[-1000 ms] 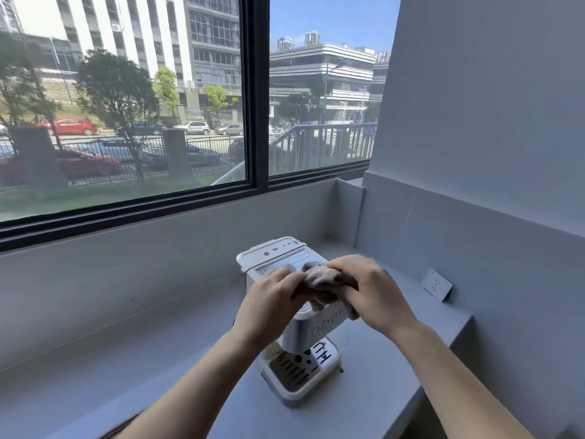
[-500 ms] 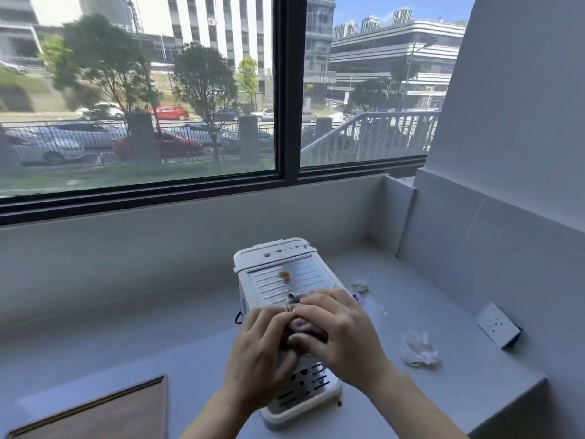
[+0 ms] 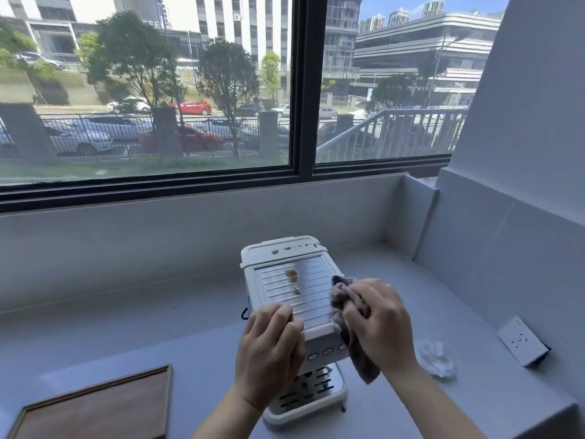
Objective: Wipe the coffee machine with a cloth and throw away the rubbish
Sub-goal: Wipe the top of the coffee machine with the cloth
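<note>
A small white coffee machine [image 3: 294, 280] stands on the grey counter, with brown stains on its ribbed top and back lid. My left hand [image 3: 269, 350] rests on the machine's front left corner, fingers curled over the top edge. My right hand [image 3: 380, 324] grips a crumpled purple-grey cloth [image 3: 343, 296] at the machine's right edge; a tail of the cloth hangs below the hand. A crumpled piece of clear wrapper [image 3: 435, 358] lies on the counter to the right of the machine.
A dark wooden tray [image 3: 95, 407] lies at the front left of the counter [image 3: 142, 337]. A white socket [image 3: 522, 340] is set in the right wall. A low grey wall and a wide window stand behind the machine.
My hands have drawn apart: the right hand carried the cloth to the machine's right side, the left stayed at the front left corner. The view shifted so more of the stained top shows.
</note>
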Demonstrator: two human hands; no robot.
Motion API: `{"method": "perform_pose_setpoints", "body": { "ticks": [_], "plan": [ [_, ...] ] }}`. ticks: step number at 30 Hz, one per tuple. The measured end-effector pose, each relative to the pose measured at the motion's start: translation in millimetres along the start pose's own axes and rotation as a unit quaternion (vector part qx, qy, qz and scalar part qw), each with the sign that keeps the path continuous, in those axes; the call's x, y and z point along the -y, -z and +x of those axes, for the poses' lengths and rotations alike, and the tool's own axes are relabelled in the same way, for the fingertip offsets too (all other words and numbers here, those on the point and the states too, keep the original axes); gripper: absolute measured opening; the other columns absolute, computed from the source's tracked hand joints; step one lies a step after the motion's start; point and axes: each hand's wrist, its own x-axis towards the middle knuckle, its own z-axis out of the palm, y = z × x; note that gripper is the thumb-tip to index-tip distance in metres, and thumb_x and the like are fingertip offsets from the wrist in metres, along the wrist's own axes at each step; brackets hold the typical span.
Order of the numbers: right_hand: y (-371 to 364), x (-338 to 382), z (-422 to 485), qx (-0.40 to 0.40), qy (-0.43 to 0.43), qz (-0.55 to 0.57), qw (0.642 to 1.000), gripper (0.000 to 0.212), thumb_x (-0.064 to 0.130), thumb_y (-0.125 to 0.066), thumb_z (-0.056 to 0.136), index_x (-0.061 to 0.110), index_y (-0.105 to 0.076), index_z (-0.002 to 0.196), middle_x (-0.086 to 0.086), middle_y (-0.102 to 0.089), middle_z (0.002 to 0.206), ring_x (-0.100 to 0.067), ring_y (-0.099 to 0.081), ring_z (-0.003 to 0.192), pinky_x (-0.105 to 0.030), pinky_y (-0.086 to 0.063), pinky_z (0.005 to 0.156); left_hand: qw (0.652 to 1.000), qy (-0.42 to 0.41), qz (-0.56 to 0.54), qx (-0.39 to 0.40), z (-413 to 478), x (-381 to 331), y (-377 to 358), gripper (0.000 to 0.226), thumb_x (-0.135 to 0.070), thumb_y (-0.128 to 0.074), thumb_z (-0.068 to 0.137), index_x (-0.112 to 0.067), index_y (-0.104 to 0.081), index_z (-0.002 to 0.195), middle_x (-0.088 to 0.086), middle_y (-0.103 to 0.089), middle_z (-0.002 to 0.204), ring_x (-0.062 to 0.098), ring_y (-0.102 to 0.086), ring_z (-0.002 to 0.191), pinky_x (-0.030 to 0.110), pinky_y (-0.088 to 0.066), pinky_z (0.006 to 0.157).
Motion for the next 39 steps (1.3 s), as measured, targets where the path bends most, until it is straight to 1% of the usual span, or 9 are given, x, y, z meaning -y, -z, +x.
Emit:
{"method": "perform_pose_setpoints", "body": {
  "ticks": [2, 5, 10, 16, 20, 26, 30, 35, 39],
  "plan": [
    [-4.5, 6.6, 0.8, 0.018, -0.023, -0.013, 0.999, 0.015, 0.024, -0.064, 0.084, 0.028, -0.072, 0.096, 0.013, -0.065, 0.106, -0.019, -0.056, 0.102, -0.030, -0.045, 0.087, 1.000, -0.001, 0.004, -0.001, -0.3, -1.0, 0.0, 0.007, -0.013, -0.059, 0.088, -0.008, -0.064, 0.090, 0.011, -0.065, 0.104, 0.034, -0.059, 0.099, 0.041, -0.046, 0.089],
    [-4.8, 9.7, -15.4, 0.049, 0.065, -0.014, 0.997, 0.015, 0.035, -0.062, 0.087, 0.033, -0.070, 0.100, 0.015, -0.063, 0.110, -0.010, -0.051, 0.108, -0.023, -0.038, 0.098, 1.000, -0.008, 0.003, -0.007, -1.6, -0.3, -1.1, 0.010, -0.015, -0.057, 0.091, -0.009, -0.065, 0.091, 0.010, -0.064, 0.104, 0.033, -0.059, 0.098, 0.039, -0.046, 0.091],
    [-5.8, 8.3, 28.0, 0.086, -0.059, -0.016, 0.994, 0.008, 0.021, -0.068, 0.080, 0.025, -0.071, 0.086, 0.009, -0.066, 0.095, -0.019, -0.056, 0.095, -0.029, -0.043, 0.077, 1.000, 0.004, 0.007, -0.019, -0.5, -0.3, -3.9, 0.010, -0.016, -0.058, 0.089, -0.010, -0.066, 0.089, 0.009, -0.065, 0.101, 0.031, -0.060, 0.097, 0.041, -0.047, 0.089],
    [-9.4, 27.9, 6.6, 0.174, 0.116, -0.022, 0.978, 0.023, 0.027, -0.061, 0.079, 0.033, -0.068, 0.100, 0.020, -0.063, 0.104, -0.012, -0.054, 0.096, -0.025, -0.044, 0.083, 0.998, 0.023, -0.030, -0.041, -2.3, -0.5, -4.4, 0.016, -0.023, -0.052, 0.094, -0.014, -0.065, 0.099, 0.005, -0.061, 0.102, 0.027, -0.060, 0.100, 0.037, -0.045, 0.093],
    [-18.7, 21.8, 48.2, 0.181, 0.038, -0.070, 0.980, 0.017, 0.025, -0.063, 0.083, 0.025, -0.072, 0.097, 0.010, -0.066, 0.101, -0.019, -0.051, 0.095, -0.022, -0.039, 0.076, 0.998, 0.045, -0.041, -0.034, -2.5, -2.0, -3.0, 0.015, -0.019, -0.050, 0.096, -0.014, -0.063, 0.094, 0.005, -0.062, 0.100, 0.027, -0.059, 0.100, 0.036, -0.046, 0.091],
    [-21.9, 38.2, 27.3, 0.232, 0.171, 0.001, 0.958, 0.020, 0.028, -0.062, 0.082, 0.026, -0.070, 0.100, 0.012, -0.068, 0.100, -0.018, -0.055, 0.090, -0.029, -0.047, 0.083, 0.996, 0.059, -0.062, -0.038, -2.6, -2.4, -1.9, 0.017, -0.024, -0.049, 0.097, -0.012, -0.060, 0.093, 0.003, -0.058, 0.111, 0.026, -0.057, 0.103, 0.036, -0.046, 0.093],
    [-27.7, 30.2, 57.4, 0.200, 0.085, -0.048, 0.975, 0.016, 0.025, -0.064, 0.081, 0.022, -0.071, 0.096, 0.006, -0.067, 0.092, -0.023, -0.051, 0.085, -0.039, -0.046, 0.080, 0.996, 0.058, -0.056, -0.035, -3.6, -1.6, -2.3, 0.013, -0.023, -0.048, 0.096, -0.013, -0.055, 0.091, 0.005, -0.054, 0.105, 0.029, -0.056, 0.095, 0.040, -0.048, 0.085],
    [-27.4, 39.2, 53.2, 0.249, 0.152, -0.033, 0.956, 0.018, 0.039, -0.062, 0.077, 0.027, -0.069, 0.089, 0.008, -0.064, 0.085, -0.020, -0.058, 0.080, -0.033, -0.048, 0.069, 0.996, 0.051, -0.061, -0.031, -3.0, -0.5, -1.5, 0.017, -0.025, -0.047, 0.097, -0.014, -0.058, 0.092, 0.005, -0.057, 0.110, 0.029, -0.057, 0.100, 0.039, -0.047, 0.088],
    [-16.7, 34.0, 105.3, 0.067, 0.037, -0.032, 0.997, 0.026, 0.030, -0.068, 0.079, 0.032, -0.068, 0.105, 0.003, -0.067, 0.089, -0.023, -0.063, 0.082, -0.032, -0.050, 0.070, 0.997, 0.052, -0.053, -0.035, -4.3, -0.3, -2.7, 0.014, -0.024, -0.048, 0.096, -0.013, -0.055, 0.089, 0.007, -0.056, 0.099, 0.030, -0.056, 0.093, 0.041, -0.047, 0.083]
  ]
}}
